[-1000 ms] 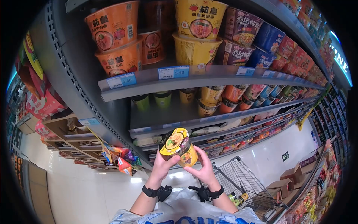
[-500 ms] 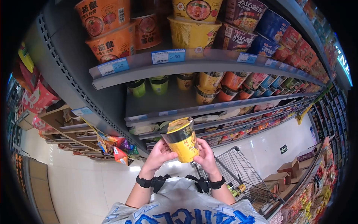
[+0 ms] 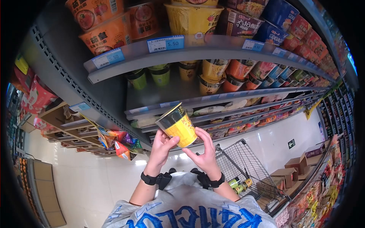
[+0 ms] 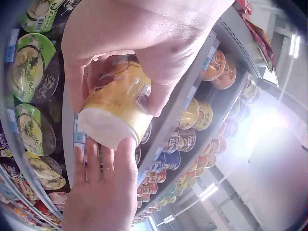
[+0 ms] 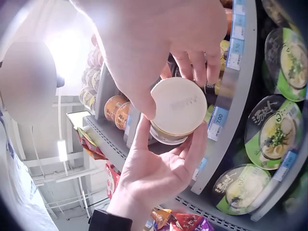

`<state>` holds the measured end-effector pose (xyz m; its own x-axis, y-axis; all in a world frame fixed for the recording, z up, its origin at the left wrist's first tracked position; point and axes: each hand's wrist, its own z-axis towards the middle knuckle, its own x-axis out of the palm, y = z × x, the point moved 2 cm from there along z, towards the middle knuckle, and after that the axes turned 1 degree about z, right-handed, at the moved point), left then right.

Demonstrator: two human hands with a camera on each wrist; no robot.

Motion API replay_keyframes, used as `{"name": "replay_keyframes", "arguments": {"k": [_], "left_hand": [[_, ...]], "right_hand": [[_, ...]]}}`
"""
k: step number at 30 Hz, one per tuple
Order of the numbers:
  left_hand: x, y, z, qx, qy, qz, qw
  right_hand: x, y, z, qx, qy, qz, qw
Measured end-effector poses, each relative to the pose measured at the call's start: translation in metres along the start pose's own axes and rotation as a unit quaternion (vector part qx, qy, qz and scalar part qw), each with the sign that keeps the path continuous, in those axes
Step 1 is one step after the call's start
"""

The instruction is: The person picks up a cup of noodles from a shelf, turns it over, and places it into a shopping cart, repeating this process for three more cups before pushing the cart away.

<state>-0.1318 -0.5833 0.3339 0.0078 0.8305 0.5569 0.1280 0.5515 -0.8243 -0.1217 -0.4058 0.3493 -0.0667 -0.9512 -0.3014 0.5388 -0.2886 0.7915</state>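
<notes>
A yellow and black instant noodle cup (image 3: pixel 181 127) is held in front of the chest, its top tilted up and to the left. My left hand (image 3: pixel 160 150) grips its lower left side between thumb and fingers. In the left wrist view the cup's yellow side carries a barcode, and its white base (image 4: pixel 103 126) faces the camera. My right hand (image 3: pixel 206 155) is at the cup's lower right, fingers extended along the side and thumb by the bottom edge. The right wrist view has the round white base (image 5: pixel 179 107) with faint printing, framed by both hands. The lid is hidden.
Large noodle bowls (image 3: pixel 194 21) stand on the upper shelf behind price labels (image 3: pixel 165 44); smaller cups (image 3: pixel 159 75) fill the shelf below. A wire shopping cart (image 3: pixel 242 141) with a few cups (image 3: pixel 243 185) stands at right, near cardboard boxes (image 3: pixel 296 165). Snack bags (image 3: pixel 122 150) hang at left.
The noodle cup has turned from lid toward the camera to side toward it, its top now leaning left. The right fingers have loosened from it. The shelves sit higher in the head view.
</notes>
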Motion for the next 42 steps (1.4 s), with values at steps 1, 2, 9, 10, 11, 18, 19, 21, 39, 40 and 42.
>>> {"name": "replay_keyframes", "arguments": {"k": [1,2,9,10,11,18,19,21,39,40,42], "left_hand": [[-0.002,0.003,-0.001,-0.002,-0.002,-0.001,1.000],[-0.003,0.006,-0.001,0.012,0.005,0.000,1.000],[0.002,-0.010,-0.008,0.093,0.075,0.004,0.993],[-0.001,-0.006,-0.007,0.096,0.094,-0.009,0.991],[-0.001,-0.005,-0.008,0.095,0.093,-0.009,0.991],[0.001,-0.003,-0.010,0.087,0.067,0.017,0.994],[0.002,-0.004,-0.010,0.090,0.065,0.028,0.993],[0.005,-0.010,-0.011,0.090,0.073,0.016,0.993],[0.000,-0.005,-0.014,0.057,0.023,0.006,0.998],[0.002,-0.007,-0.015,0.058,0.023,0.011,0.998],[0.002,-0.008,-0.018,0.055,0.021,0.016,0.998]], "right_hand": [[0.002,-0.003,-0.003,0.003,0.002,0.000,1.000],[0.003,-0.007,-0.005,0.013,-0.007,0.024,1.000],[0.001,-0.010,-0.012,0.043,-0.026,0.244,0.968],[0.000,-0.010,-0.013,0.052,-0.011,0.271,0.961],[0.001,-0.010,-0.012,0.053,-0.010,0.270,0.961],[0.008,-0.009,-0.013,0.067,0.002,0.230,0.971],[0.009,-0.011,-0.015,0.096,-0.007,0.237,0.967],[0.006,-0.008,-0.017,0.131,-0.012,0.297,0.946],[0.014,-0.007,-0.016,0.158,0.026,0.310,0.937],[0.015,-0.011,-0.017,0.160,0.019,0.317,0.935],[0.014,-0.012,-0.019,0.166,0.012,0.325,0.931]]}}
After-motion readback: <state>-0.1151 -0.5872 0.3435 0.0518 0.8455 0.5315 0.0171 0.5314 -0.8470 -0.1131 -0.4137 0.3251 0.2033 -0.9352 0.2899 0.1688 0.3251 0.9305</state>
